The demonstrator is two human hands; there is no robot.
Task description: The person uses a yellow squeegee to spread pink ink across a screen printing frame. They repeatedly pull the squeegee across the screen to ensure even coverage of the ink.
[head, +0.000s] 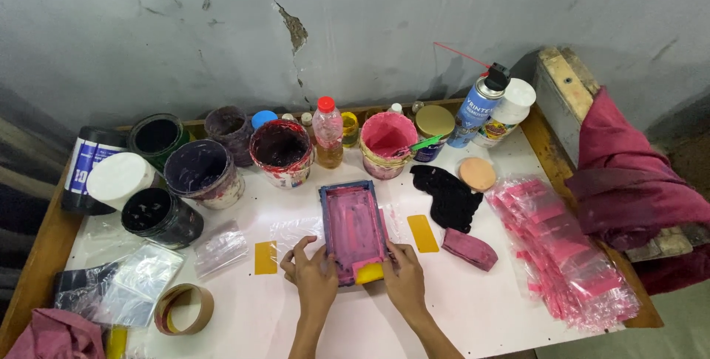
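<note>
A small rectangular printing frame (352, 222), blue-edged and smeared with pink ink, lies on the white table (473, 307). My left hand (313, 276) grips the frame's near left corner. My right hand (403, 278) holds the near right corner and presses a yellow scraper (369, 273) against the frame's near end. A clear plastic sheet (292, 233) lies under and left of the frame.
Several open ink tubs stand along the back, among them a pink one (387, 143) with a green stick and a dark red one (281, 152). Bottles and a spray can (479, 107) stand behind. Yellow cards (422, 232), a black cloth (447, 196), pink-printed bags (562, 255) and a tape roll (183, 309) lie around.
</note>
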